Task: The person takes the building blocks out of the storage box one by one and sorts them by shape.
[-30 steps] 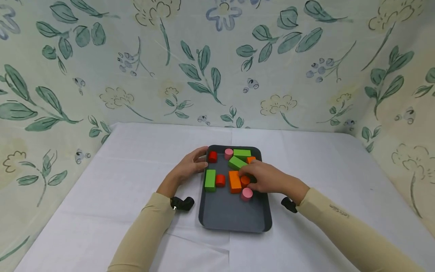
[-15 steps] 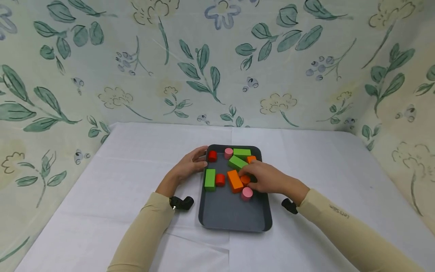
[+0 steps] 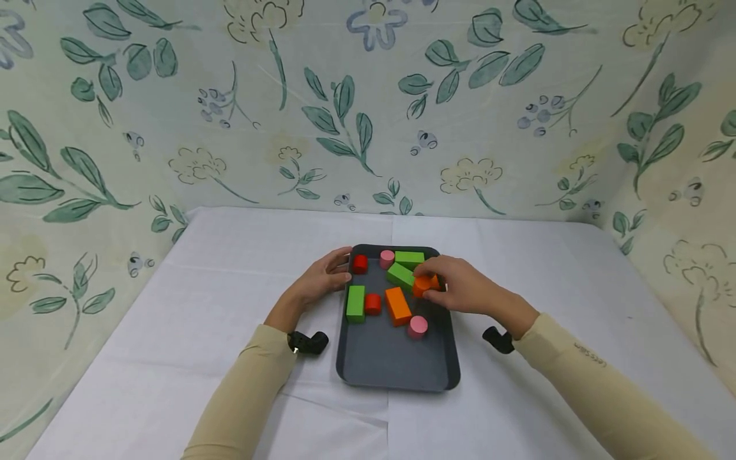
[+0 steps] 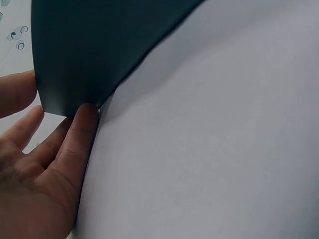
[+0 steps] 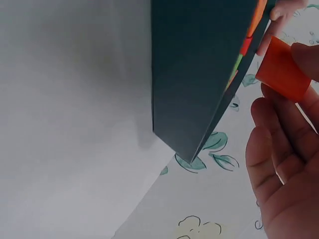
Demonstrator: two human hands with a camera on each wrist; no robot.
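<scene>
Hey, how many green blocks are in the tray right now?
3: one at the tray's far edge, one angled just below it, one near the left rim. The right hand could hide another.

Table covered in white cloth (image 3: 230, 306), creased down centre. Dark grey rectangular plastic tray (image 3: 397, 370) lay flat at middle, directly on cloth; left hand (image 3: 322, 281) rested alongside.

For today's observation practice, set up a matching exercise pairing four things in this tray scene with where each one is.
Things:
1. orange cylinder
2. pink cylinder
3. left hand
4. upright green block

Places:
A. at the tray's left rim
B. in the right hand's grip
C. left side of the tray, beside a red cylinder
D. nearest the tray's empty end

Pairs: 1-B, 2-D, 3-A, 4-C
</scene>
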